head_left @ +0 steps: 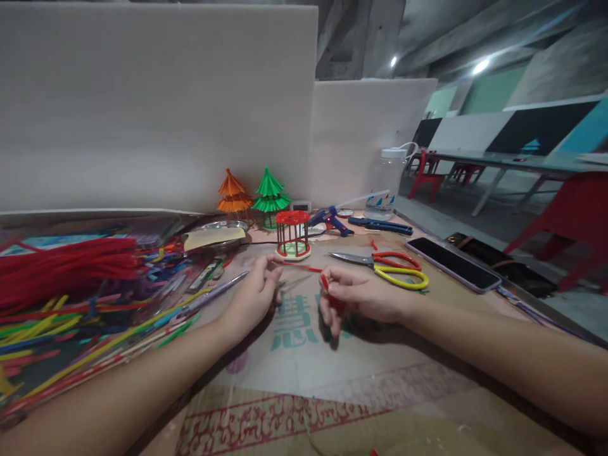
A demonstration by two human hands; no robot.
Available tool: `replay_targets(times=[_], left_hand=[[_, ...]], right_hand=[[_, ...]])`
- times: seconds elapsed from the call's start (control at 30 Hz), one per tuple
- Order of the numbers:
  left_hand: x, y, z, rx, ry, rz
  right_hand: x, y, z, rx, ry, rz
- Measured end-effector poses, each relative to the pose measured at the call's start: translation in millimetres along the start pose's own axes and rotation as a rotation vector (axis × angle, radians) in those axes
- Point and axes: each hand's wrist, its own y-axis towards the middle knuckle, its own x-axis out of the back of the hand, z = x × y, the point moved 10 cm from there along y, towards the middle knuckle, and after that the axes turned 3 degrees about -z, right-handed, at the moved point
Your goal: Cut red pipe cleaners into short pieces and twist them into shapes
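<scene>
A thin red pipe cleaner (304,268) stretches between my two hands over the table. My left hand (259,288) pinches its left end with thumb and forefinger. My right hand (349,296) is closed around the other end, where a bit of red shows at the fingertips; the lower fingers are blurred. Just beyond the hands stands a small round pavilion frame (293,235) with a red top, dark posts and a pale base. Scissors (380,261) with one red and one yellow handle lie right behind my right hand.
Bundles of coloured pipe cleaners (61,272) fill the left side. At the back are an orange pagoda (234,193), a green pagoda (270,199), a metal dish (221,226), a blue glue gun (332,220) and a bottle (382,183). A phone (451,263) lies at right.
</scene>
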Motion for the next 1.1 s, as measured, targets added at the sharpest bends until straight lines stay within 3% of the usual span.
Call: replay_targets(times=[0.1,0.17,0.23,0.3,0.47,0.6,0.83,0.97,1.1], left_hand=[[-7,-10,-16,-0.06,-0.029,0.039],[-16,-18,-22,-0.052,-0.13,0.075],[-26,-25,-23,-0.014,-0.215,0.123],[-34,-29,-24,-0.004,-0.275,0.159],[-30,-22,-19,0.066,-0.3,0.117],[-29,-19,-19,0.11,-0.326,0.136],[-34,-26,-30,-0.076,-0.311,0.168],[-38,-25,-29,-0.097,-0.321,0.213],[-31,-20,-29,-0.104,-0.241,0.16]], right_hand=[[33,-10,29,0.219,-0.395,-0.445],[32,-20,50,0.361,-0.691,-0.597],[23,-20,53,0.393,-0.827,-0.587],[19,-13,44,0.328,-0.868,-0.544],[16,0,18,0.185,-0.955,-0.441],[17,-2,20,0.235,-0.949,-0.456],[10,-5,33,0.338,-1.006,-0.477],[8,-6,35,0.406,-1.016,-0.463],[6,-10,42,0.503,-1.011,-0.467]])
